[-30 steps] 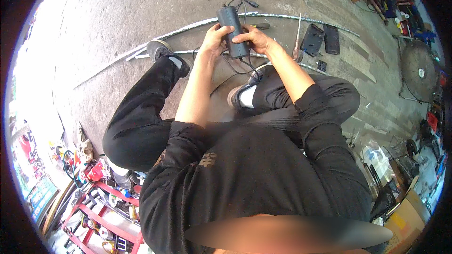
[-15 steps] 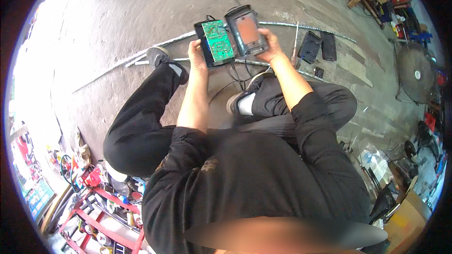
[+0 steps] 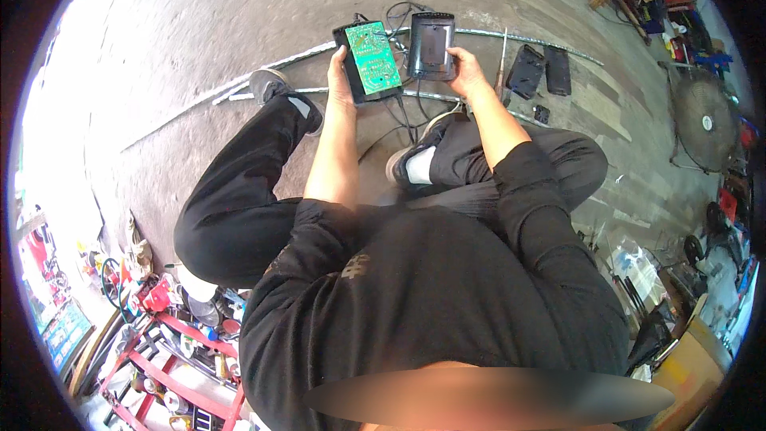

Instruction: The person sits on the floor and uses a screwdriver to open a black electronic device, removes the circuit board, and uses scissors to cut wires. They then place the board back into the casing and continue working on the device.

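My left hand (image 3: 341,80) is closed around the left side of a black plastic housing (image 3: 345,38). A green circuit board (image 3: 373,58), its solder side up, sits in that housing, with black cables trailing from it. To its right, my right hand (image 3: 467,73) grips the lower right edge of a black case cover (image 3: 432,46), its hollow inside facing up. Housing and cover are held apart, side by side above the floor. The fingers beneath both pieces are hidden.
Long metal rods (image 3: 527,37) lie across the floor beyond my feet. A screwdriver (image 3: 501,72), two black casings (image 3: 525,72) and a small black part (image 3: 542,114) lie to the right. A fan (image 3: 705,123) stands farther right; a red metal frame (image 3: 171,383) with clutter is lower left.
My right hand has moved the cover a little to the right and turned it more upright, away from the housing. The orange tint on its inside is gone. The board has shifted slightly away from me.
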A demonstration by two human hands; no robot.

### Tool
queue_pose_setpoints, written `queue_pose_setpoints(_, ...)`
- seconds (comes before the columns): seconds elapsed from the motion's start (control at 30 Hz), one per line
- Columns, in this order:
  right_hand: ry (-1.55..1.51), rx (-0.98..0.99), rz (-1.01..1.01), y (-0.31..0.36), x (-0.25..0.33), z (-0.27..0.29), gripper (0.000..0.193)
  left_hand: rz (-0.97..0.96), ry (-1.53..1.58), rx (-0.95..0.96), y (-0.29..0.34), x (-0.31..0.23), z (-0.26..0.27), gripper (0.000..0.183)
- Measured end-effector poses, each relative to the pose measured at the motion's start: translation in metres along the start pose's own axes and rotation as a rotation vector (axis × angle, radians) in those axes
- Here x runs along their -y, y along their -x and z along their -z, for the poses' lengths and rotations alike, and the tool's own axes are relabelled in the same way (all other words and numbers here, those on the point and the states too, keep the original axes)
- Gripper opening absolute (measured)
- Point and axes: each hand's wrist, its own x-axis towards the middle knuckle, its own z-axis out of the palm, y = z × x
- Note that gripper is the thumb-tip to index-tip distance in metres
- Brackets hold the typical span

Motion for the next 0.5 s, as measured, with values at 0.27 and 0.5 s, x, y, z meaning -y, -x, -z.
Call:
queue_pose_setpoints(0.27, 0.664, -0.348, 0.249, 0.011, -0.024, -0.035, 0.038, -0.048, -0.043, -0.089, 0.002, 0.003, -0.016, 0.051)
queue_pose_setpoints(0.5, 0.985, -0.099, 0.523, 0.045, -0.026, -0.158, 0.087, -0.048, -0.072, -0.125, 0.011, -0.009, -0.029, 0.048)
